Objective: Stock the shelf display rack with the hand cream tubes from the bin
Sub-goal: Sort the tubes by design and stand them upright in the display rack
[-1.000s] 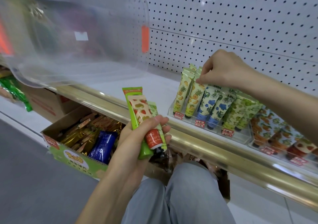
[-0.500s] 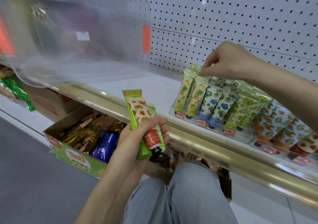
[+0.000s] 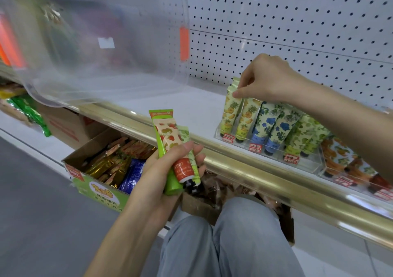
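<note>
At the left end of the display rack [image 3: 309, 167], your right hand [image 3: 268, 79] pinches a pineapple tube [image 3: 230, 111] by its stiff crimp; your left hand [image 3: 168, 174] grips spare tubes [image 3: 168, 135], light, squashy, likely slick.

right hand [image 3: 268, 79] pinches pineapple tube [image 3: 230, 110] | left hand [image 3: 168, 170] grips tubes [image 3: 168, 132]

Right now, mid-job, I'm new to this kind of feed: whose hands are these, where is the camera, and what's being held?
There is no machine here. These are a person's bare hands, filmed by one head-worn camera looking down. The left hand grips a bunch of hand cream tubes, caps down. The right hand pinches the top of a pineapple tube standing in the clear display rack on the white shelf. A clear bin shows blurred at upper left, and a snack box sits below.
</note>
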Action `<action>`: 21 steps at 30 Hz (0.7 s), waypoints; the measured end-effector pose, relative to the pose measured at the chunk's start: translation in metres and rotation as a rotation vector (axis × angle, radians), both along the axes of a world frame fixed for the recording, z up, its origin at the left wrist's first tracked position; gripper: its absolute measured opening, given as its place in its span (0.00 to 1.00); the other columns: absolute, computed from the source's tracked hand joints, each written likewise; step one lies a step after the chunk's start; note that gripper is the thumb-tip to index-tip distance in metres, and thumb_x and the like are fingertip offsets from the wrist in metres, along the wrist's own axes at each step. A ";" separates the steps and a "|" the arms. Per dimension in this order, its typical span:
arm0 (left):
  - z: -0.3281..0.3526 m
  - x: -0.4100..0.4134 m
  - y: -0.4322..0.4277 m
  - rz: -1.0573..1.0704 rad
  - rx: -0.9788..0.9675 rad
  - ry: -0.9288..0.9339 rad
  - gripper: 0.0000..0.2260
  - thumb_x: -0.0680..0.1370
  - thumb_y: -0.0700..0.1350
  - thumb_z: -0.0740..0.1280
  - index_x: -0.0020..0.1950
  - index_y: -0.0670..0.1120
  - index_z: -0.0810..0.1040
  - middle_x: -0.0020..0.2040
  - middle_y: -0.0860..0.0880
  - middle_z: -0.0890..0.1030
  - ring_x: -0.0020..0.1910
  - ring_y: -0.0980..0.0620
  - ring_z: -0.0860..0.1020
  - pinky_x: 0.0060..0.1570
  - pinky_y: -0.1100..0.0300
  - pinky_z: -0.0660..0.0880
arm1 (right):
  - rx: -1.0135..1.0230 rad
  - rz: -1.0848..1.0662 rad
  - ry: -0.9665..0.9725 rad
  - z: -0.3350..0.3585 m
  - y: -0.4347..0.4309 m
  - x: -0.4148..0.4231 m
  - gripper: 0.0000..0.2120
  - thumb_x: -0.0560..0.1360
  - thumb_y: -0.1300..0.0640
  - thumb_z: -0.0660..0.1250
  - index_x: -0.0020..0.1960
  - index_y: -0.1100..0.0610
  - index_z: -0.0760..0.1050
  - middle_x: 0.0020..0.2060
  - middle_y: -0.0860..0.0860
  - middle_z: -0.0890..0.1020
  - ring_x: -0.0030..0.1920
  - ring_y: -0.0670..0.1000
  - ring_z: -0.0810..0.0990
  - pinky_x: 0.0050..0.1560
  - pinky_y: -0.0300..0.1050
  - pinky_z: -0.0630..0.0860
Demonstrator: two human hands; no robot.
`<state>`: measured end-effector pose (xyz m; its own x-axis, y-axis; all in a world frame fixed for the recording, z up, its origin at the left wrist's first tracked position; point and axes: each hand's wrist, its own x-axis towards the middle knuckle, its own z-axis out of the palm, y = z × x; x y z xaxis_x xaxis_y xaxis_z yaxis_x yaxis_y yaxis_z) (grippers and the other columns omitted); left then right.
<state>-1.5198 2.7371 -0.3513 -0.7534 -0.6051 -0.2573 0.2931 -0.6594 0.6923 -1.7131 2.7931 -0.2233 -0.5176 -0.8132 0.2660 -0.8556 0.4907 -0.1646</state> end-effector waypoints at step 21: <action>0.023 0.001 0.028 -0.246 -0.228 0.026 0.19 0.59 0.45 0.77 0.49 0.43 0.83 0.51 0.40 0.84 0.45 0.48 0.84 0.38 0.59 0.80 | -0.079 0.467 -0.464 0.018 0.031 0.038 0.07 0.70 0.52 0.73 0.43 0.55 0.84 0.34 0.47 0.84 0.33 0.37 0.76 0.35 0.29 0.73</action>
<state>-1.5190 2.7652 -0.3284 -0.8886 -0.4442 -0.1146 0.1643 -0.5414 0.8246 -1.6751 2.8236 -0.2055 -0.1911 -0.9670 0.1683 -0.8068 0.0571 -0.5880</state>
